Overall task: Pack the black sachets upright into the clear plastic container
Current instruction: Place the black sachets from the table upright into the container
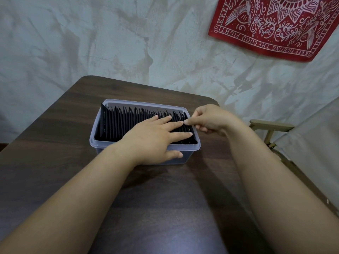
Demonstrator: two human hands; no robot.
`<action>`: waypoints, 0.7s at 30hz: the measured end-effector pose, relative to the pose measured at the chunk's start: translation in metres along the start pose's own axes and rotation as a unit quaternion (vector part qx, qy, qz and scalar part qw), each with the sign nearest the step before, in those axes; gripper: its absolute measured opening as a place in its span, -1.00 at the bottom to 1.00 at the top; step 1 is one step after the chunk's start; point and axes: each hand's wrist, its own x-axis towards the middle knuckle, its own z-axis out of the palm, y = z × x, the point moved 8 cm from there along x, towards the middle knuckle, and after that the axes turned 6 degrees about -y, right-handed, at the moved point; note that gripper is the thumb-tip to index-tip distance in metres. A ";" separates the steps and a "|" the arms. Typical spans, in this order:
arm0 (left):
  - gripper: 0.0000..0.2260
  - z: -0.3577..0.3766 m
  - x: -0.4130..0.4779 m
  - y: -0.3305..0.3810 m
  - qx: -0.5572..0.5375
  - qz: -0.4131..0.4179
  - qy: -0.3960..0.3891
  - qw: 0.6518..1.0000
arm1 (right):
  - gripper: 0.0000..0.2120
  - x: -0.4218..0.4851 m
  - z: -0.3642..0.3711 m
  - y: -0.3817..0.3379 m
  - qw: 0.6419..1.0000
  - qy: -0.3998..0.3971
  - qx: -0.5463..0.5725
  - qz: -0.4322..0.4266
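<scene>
the fingers [176, 134] of the left hand [150, 138] lie straight and spread on the top edges of the thin black sachets [117, 121], and its thumb rests outside, against the near wall of the clear rectangular plastic container [102, 149]. the fingers [187, 122] of the right hand [211, 119] are curled, with the thumb tip and the first fingertip pressed together at the right end of the row. they seem to pinch the top edge of one of the last sachets, but the black edge between them is too small to be sure.

the sachets stand upright in one long tight row that fills the container from its left wall almost to its right wall. the container sits on the dark brown wooden table [55, 143], toward its far side. no loose sachet shows on the table, so the packing looks to be at its last step: to seat the final sachets at the right end. the next move probably calls for the left hand to keep the row pushed leftward while the right hand slides its sachet down into the narrow gap, straight and without bending it.

both forearms reach forward over the table. the left palm faces down and the right wrist is bent inward, toward the container rim. a red patterned cloth [271, 24] hangs on the pale wall, and a wooden chair arm [271, 125] stands at the right.
</scene>
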 end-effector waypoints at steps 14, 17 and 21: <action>-0.46 0.001 0.001 0.002 0.019 0.005 -0.003 1.000 | -0.62 -0.016 0.029 0.035 0.988 -0.010 0.151 0.019; -0.42 0.000 0.000 0.003 0.016 0.007 0.020 1.000 | -0.81 -0.022 0.034 0.043 0.968 0.006 0.250 0.002; -0.37 -0.007 -0.005 0.011 -0.009 0.032 0.096 0.995 | -0.89 -0.033 0.028 0.046 0.945 0.044 0.321 -0.043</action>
